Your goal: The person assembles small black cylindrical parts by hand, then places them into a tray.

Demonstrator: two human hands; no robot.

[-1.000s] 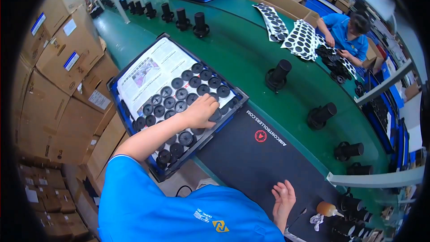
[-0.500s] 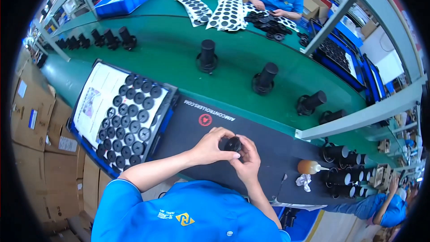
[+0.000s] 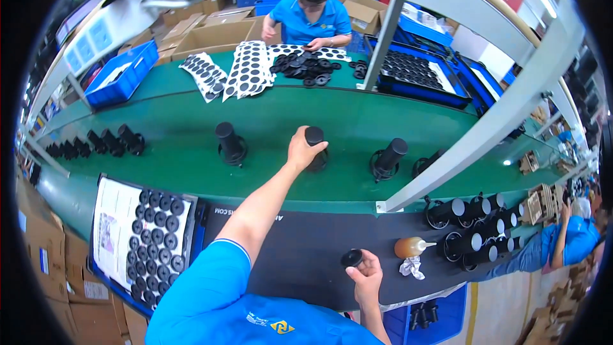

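Observation:
My left hand (image 3: 299, 151) is stretched out over the green belt, its fingers wrapped round the upper part of a black cylindrical part (image 3: 313, 135) that stands upright. The lower end of that part is partly hidden by the hand. Close to my body, above the black mat, my right hand (image 3: 367, 276) pinches a small round black cap (image 3: 351, 257) between thumb and fingers. Similar black flanged cylinders stand on the belt on both sides of my left hand, one to the left (image 3: 228, 143) and one to the right (image 3: 389, 157).
A tray of black discs (image 3: 191, 217) lies at left. On the mat's right are an amber squeeze bottle (image 3: 408, 247), crumpled tissue (image 3: 412, 267) and several black cylinders (image 3: 471, 243). A grey metal post (image 3: 472, 134) slants across the right. Opposite, a co-worker (image 3: 313, 19) handles black rings.
My hands have parted. The left moved forward from the mat to grasp a cylinder on the belt; the right stayed near me with the cap. The view has shifted.

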